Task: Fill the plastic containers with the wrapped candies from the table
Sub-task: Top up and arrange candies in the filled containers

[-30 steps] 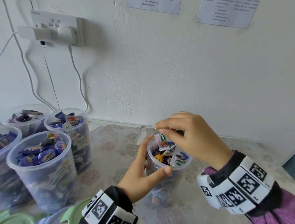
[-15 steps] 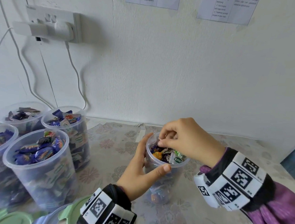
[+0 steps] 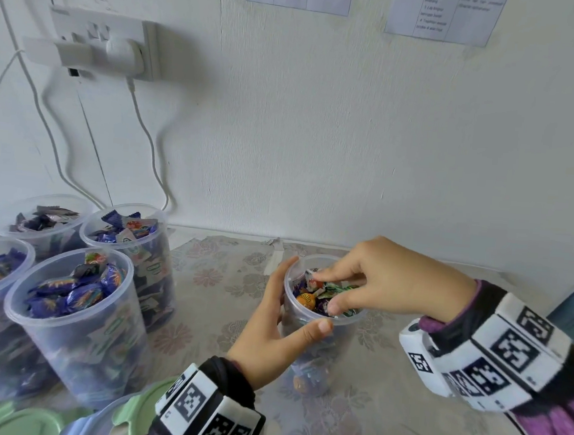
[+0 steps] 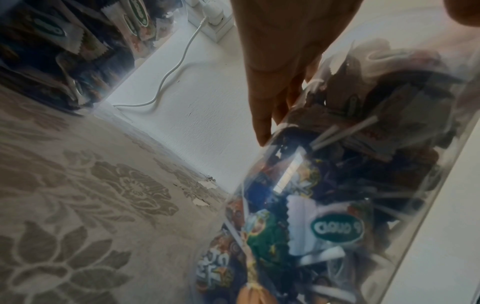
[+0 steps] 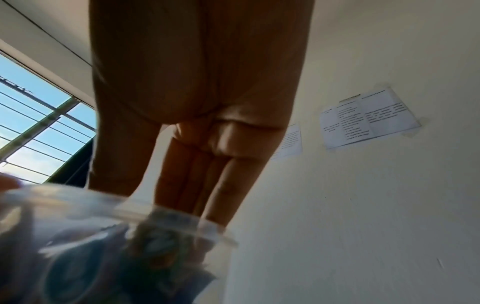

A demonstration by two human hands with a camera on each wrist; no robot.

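A clear plastic container stands on the table at centre, packed with wrapped candies up to its rim. My left hand grips it from the left, thumb on the near wall and fingers round the far side. My right hand hangs over the mouth from the right, with its nearly straight fingers and thumb down among the top candies, pressing on them. The left wrist view shows the candies through the container wall beside my fingers. In the right wrist view my fingers dip past the rim.
Several filled candy containers stand in a group at the left. Green lids lie at the near left edge. The wall runs close behind, with a socket and hanging cables. A floral tablecloth covers the table.
My right hand came down from above the rim, where it pinched a candy, into the container mouth; its fingers now lie on the top candies. The left hand kept its hold.
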